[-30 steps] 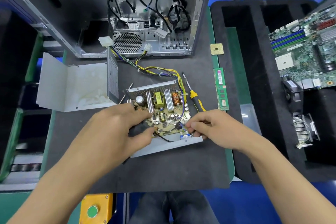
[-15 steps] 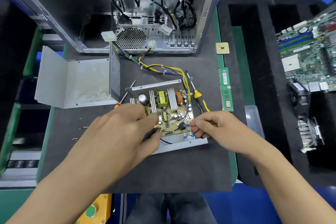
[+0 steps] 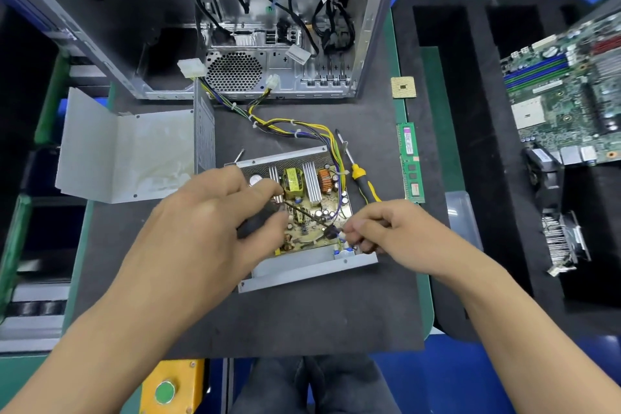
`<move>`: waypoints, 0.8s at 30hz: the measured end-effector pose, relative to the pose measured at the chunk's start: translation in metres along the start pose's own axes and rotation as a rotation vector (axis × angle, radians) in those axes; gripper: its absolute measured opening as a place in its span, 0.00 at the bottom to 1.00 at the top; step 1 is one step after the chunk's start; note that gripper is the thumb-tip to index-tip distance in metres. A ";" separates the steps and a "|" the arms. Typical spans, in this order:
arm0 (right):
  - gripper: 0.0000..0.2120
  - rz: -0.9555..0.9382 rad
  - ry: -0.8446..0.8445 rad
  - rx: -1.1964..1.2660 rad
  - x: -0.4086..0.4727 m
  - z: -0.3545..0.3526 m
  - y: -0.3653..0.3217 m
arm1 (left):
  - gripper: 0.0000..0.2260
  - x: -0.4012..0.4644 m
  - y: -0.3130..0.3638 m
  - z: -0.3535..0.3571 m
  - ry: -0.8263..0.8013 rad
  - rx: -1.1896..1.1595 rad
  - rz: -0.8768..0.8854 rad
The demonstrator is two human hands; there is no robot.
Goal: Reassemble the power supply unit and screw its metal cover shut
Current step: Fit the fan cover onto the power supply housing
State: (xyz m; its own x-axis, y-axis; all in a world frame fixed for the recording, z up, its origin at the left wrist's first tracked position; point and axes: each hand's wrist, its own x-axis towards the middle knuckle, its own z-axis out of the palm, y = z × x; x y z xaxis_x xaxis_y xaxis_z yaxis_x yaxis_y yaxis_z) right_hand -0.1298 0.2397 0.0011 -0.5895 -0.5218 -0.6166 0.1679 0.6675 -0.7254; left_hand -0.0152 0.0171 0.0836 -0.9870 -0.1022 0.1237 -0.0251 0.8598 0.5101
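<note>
Black mat [image 3: 302,319] holds metal cover [image 3: 127,151] beside screwdriver [image 3: 364,181].

Two bare forearms come into the picture from the lower edge, one from about 7 o'clock and one from about 5 o'clock. No sleeve covers either of them as far as the frame shows; the arms are uncovered up to the border of the picture. The left hand [image 3: 205,222] and the right hand [image 3: 396,233] wear no gloves, and I see no ring, watch or strap on the wrists. At 6 o'clock, between the two arms, the legs [image 3: 312,386] are visible in dark trousers of grey-blue cloth, maybe jeans, with soft folds.
</note>
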 end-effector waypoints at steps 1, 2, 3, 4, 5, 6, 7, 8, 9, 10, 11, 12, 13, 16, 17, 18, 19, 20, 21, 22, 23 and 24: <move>0.10 -0.031 0.106 0.031 0.000 0.001 -0.003 | 0.19 -0.001 -0.001 0.000 -0.010 0.000 0.004; 0.08 -0.094 0.218 0.065 -0.002 0.001 -0.009 | 0.18 -0.002 -0.001 0.000 -0.015 -0.001 0.009; 0.05 -0.163 0.286 0.092 -0.003 0.001 -0.015 | 0.18 -0.002 -0.002 -0.001 -0.016 -0.005 0.016; 0.07 -0.207 0.283 0.087 -0.003 0.000 -0.021 | 0.18 -0.001 -0.004 -0.002 -0.013 -0.012 0.027; 0.13 -0.211 0.218 0.046 -0.004 -0.002 -0.026 | 0.18 -0.001 -0.005 -0.002 -0.014 -0.026 0.040; 0.19 -0.186 0.121 -0.012 -0.003 -0.002 -0.031 | 0.18 -0.001 -0.006 -0.002 -0.023 -0.050 0.057; 0.21 -0.154 0.023 -0.080 -0.002 -0.002 -0.035 | 0.18 0.000 -0.007 -0.002 -0.042 -0.081 0.076; 0.21 -0.131 -0.048 -0.134 -0.002 -0.002 -0.038 | 0.18 0.001 -0.007 -0.002 -0.068 -0.108 0.097; 0.18 -0.123 -0.076 -0.187 -0.001 -0.001 -0.039 | 0.19 0.002 -0.007 -0.001 -0.097 -0.121 0.119; 0.14 -0.128 -0.069 -0.240 0.000 -0.001 -0.039 | 0.19 0.003 -0.007 -0.001 -0.126 -0.126 0.143; 0.12 -0.145 -0.052 -0.297 0.000 -0.002 -0.039 | 0.19 0.004 -0.007 -0.001 -0.148 -0.130 0.166; 0.10 -0.158 -0.034 -0.345 0.000 -0.002 -0.037 | 0.20 0.005 -0.008 -0.001 -0.163 -0.136 0.187; 0.08 -0.165 -0.017 -0.380 -0.001 -0.004 -0.036 | 0.20 0.005 -0.009 -0.001 -0.173 -0.144 0.204; 0.06 -0.170 0.028 -0.421 -0.007 -0.009 -0.035 | 0.20 0.006 -0.009 -0.001 -0.196 -0.125 0.264; 0.06 -0.166 0.034 -0.438 -0.008 -0.011 -0.035 | 0.19 0.005 -0.008 0.001 -0.214 -0.110 0.290; 0.06 -0.160 0.036 -0.466 -0.009 -0.013 -0.036 | 0.19 0.005 -0.007 0.004 -0.236 -0.098 0.313; 0.06 -0.155 0.039 -0.503 -0.010 -0.015 -0.035 | 0.18 0.004 -0.005 0.008 -0.261 -0.088 0.329; 0.06 -0.149 0.043 -0.535 -0.010 -0.018 -0.035 | 0.17 0.004 -0.003 0.012 -0.293 -0.076 0.335; 0.07 -0.144 0.044 -0.551 -0.010 -0.019 -0.035 | 0.15 0.004 -0.003 0.016 -0.334 -0.059 0.328; 0.07 -0.140 0.040 -0.552 -0.011 -0.020 -0.035 | 0.14 0.004 -0.004 0.019 -0.379 -0.047 0.309; 0.07 -0.142 0.038 -0.546 -0.011 -0.019 -0.036 | 0.14 0.004 -0.006 0.019 -0.415 -0.049 0.292; 0.08 -0.153 0.045 -0.538 -0.011 -0.019 -0.036 | 0.14 0.005 -0.009 0.018 -0.440 -0.065 0.280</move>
State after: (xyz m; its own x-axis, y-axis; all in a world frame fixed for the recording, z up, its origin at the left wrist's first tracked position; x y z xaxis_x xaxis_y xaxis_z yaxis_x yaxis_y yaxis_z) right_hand -0.1445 0.2310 0.0396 -0.6106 -0.6190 -0.4940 -0.3419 0.7687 -0.5405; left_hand -0.0228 0.0182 0.0646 -0.9279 0.3593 -0.0993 0.2455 0.7896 0.5623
